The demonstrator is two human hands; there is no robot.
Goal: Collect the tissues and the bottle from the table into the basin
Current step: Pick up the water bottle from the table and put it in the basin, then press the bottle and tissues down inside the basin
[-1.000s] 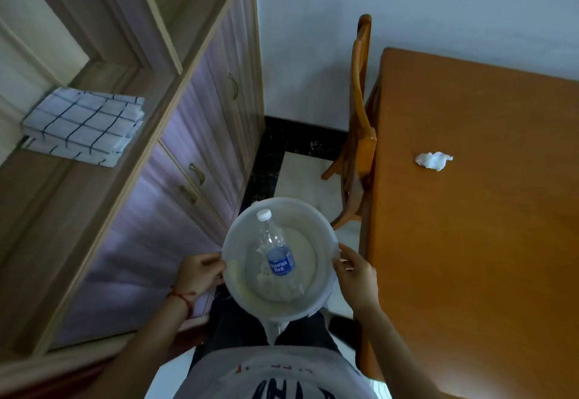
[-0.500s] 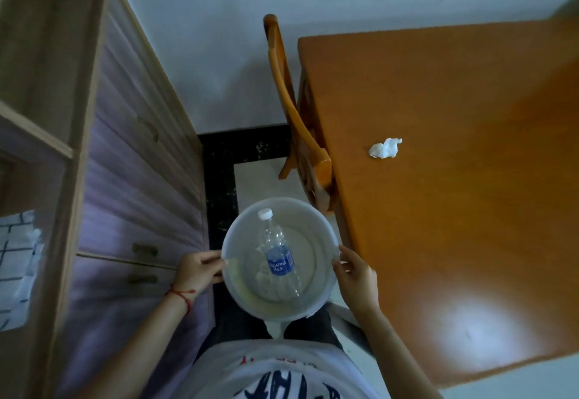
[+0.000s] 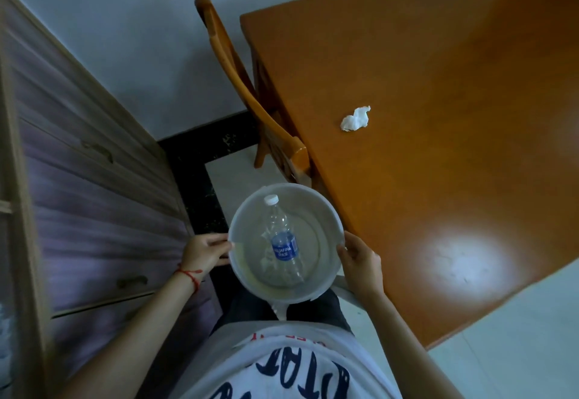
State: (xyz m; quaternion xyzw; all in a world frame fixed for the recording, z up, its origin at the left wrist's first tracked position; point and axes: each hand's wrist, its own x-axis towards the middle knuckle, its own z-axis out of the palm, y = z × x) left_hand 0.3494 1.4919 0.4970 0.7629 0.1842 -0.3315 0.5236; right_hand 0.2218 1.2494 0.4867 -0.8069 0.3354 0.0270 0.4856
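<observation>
I have turned to face the tabletop [image 3: 438,179], my left hand [image 3: 203,251] and right hand [image 3: 360,257] gripping the basin [image 3: 250,282] rim with curled fingers, bottle [image 3: 283,242] lying inside, one crumpled tissue [image 3: 355,120] left to collect.

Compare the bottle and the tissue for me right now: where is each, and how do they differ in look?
The bottle lies on its side inside the basin, which both hands grip by the rim; the tissue sits out on the table, untouched. The bottle is clear plastic with a blue label and white cap; the tissue is a crumpled white wad. The bottle is the longer of the two.
</observation>
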